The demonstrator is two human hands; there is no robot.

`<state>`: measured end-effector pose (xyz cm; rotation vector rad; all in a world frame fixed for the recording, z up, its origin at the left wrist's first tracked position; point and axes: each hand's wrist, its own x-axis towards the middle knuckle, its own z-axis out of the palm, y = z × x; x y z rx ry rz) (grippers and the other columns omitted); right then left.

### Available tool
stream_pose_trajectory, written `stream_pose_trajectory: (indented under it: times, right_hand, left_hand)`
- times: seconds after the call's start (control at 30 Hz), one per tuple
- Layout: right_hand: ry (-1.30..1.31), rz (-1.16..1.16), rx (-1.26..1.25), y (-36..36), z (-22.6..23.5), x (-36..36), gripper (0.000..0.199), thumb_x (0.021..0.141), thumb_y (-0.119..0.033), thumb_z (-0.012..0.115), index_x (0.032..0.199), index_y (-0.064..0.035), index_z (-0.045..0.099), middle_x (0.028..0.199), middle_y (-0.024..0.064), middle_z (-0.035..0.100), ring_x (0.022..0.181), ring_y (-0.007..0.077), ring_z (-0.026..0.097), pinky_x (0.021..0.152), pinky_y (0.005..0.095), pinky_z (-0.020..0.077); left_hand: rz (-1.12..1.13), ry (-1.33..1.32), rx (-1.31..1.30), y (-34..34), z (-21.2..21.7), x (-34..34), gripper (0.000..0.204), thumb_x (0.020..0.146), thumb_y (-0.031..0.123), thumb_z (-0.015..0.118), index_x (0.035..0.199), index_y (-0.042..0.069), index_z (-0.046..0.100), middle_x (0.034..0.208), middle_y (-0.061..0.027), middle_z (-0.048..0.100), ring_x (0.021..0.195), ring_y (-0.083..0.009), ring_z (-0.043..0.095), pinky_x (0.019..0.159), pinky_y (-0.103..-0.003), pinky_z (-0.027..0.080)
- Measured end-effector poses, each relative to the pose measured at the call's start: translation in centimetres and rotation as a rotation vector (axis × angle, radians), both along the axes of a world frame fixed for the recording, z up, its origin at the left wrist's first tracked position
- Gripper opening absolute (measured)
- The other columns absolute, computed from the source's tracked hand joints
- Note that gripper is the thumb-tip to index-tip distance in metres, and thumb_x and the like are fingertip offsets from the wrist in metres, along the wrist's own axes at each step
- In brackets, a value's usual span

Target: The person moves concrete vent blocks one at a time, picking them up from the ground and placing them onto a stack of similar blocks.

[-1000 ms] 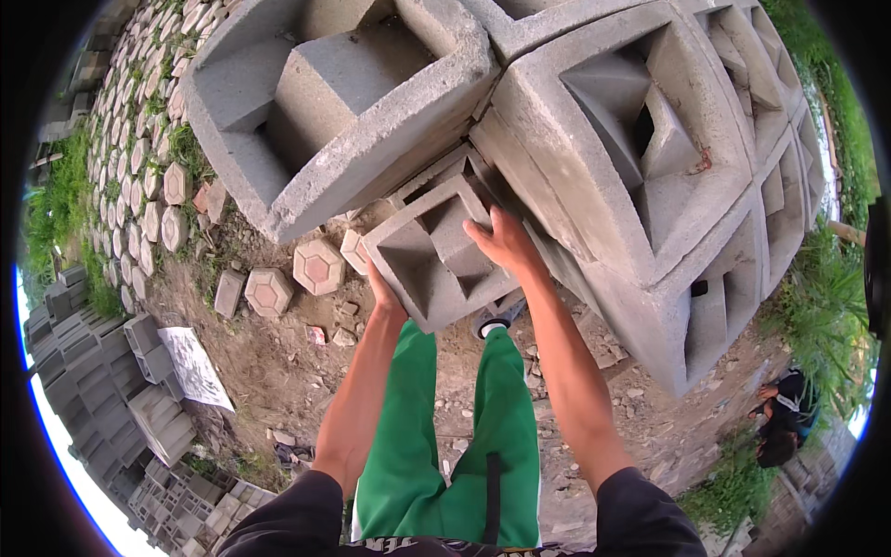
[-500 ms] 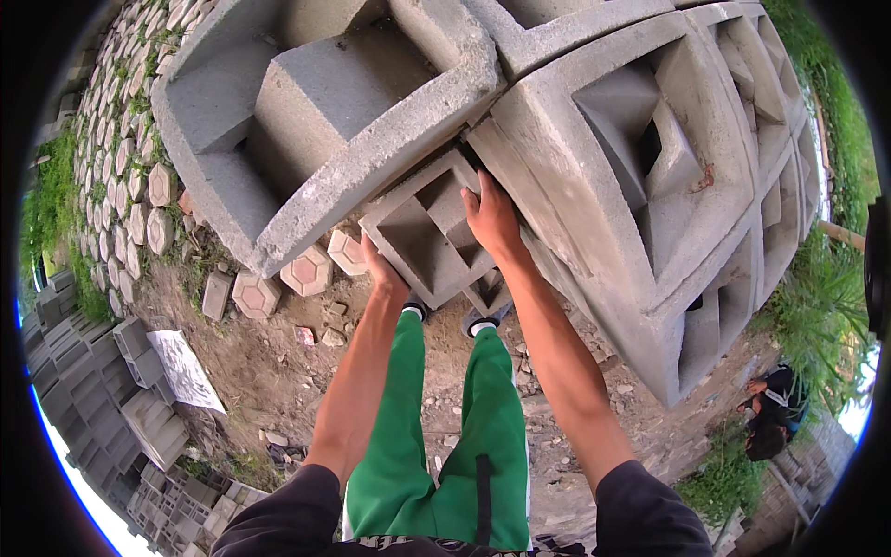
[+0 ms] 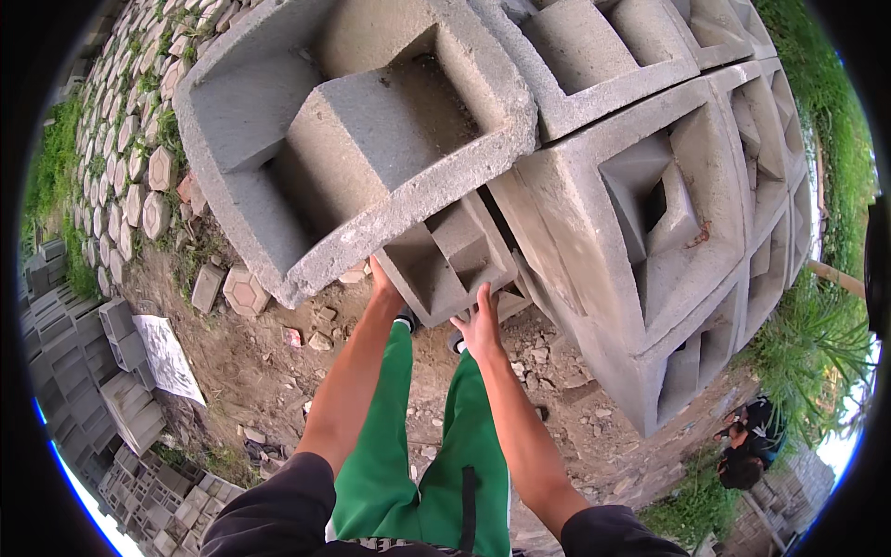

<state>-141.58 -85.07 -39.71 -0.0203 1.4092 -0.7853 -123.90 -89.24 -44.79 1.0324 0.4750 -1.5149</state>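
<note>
A small hollow grey concrete block [image 3: 471,244] with slanted inner faces sits at the middle, partly hidden below the overhanging rim of a larger block [image 3: 408,200]. My left hand [image 3: 386,284] holds its left side, the fingers mostly out of sight. At its near lower edge is my right hand [image 3: 480,327], thumb up against the face and the other fingers bent under the edge. Another piece of concrete [image 3: 513,303] shows just below and to the right of the held block. To the right rises the side wall of a big stacked block [image 3: 566,241].
Large hollow blocks [image 3: 687,223] are stacked to the right and far side. Hexagonal pavers [image 3: 246,290] lie at the left, grey blocks [image 3: 130,408] farther left by a white sheet [image 3: 169,359]. Rubble covers the dirt around my feet. A person [image 3: 750,441] is low at the right.
My right hand has shifted from the block's upper right edge down to its near lower edge. The left hand stays at the left side. The view has shifted slightly.
</note>
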Motion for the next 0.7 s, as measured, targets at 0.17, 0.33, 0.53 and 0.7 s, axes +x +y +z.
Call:
stream_pose_trajectory:
  times: [0.17, 0.33, 0.53, 0.7]
  right_hand:
    - [-0.403, -0.156, -0.124, -3.3, -0.3, 0.3, 0.082, 0.083, -0.053, 0.059, 0.140, -0.0037, 0.026, 0.138, 0.0088, 0.039, 0.125, 0.0247, 0.040, 0.103, 0.0429, 0.0338]
    - [-0.315, -0.140, -0.082, -5.3, -0.4, -0.1, 0.064, 0.083, -0.045, 0.062, 0.132, -0.0094, 0.042, 0.127, 0.0060, 0.051, 0.117, 0.0225, 0.047, 0.099, 0.0407, 0.0350]
    - [-0.377, -0.094, -0.112, -5.4, -0.9, -0.3, 0.072, 0.080, -0.047, 0.066, 0.134, -0.0083, 0.037, 0.130, 0.0067, 0.047, 0.117, 0.0236, 0.046, 0.100, 0.0424, 0.0355]
    - [-0.173, 0.121, 0.078, -3.2, 2.8, -0.7, 0.095, 0.077, -0.062, 0.061, 0.145, -0.0105, 0.019, 0.151, 0.0089, 0.016, 0.140, 0.0249, 0.010, 0.109, 0.0551, 0.0143]
  left_hand:
    - [0.031, -0.013, 0.014, -0.9, 0.7, -0.7, 0.057, 0.090, 0.049, 0.035, 0.120, 0.004, 0.052, 0.114, -0.0154, 0.058, 0.101, -0.0323, 0.057, 0.089, -0.046, 0.046]
    - [0.154, 0.021, 0.002, -3.1, 1.0, -1.6, 0.057, 0.089, 0.050, 0.036, 0.120, 0.005, 0.052, 0.114, -0.0152, 0.058, 0.102, -0.0325, 0.056, 0.089, -0.046, 0.046]
    - [0.039, -0.012, -0.100, -3.2, -1.0, -0.4, 0.067, 0.089, 0.057, 0.029, 0.129, 0.006, 0.045, 0.127, -0.0132, 0.052, 0.113, -0.0328, 0.050, 0.100, -0.047, 0.038]
    - [-0.112, -0.023, 0.079, -1.1, 5.9, -3.9, 0.064, 0.091, 0.057, 0.031, 0.127, 0.008, 0.049, 0.123, -0.0127, 0.055, 0.110, -0.0305, 0.054, 0.094, -0.046, 0.043]
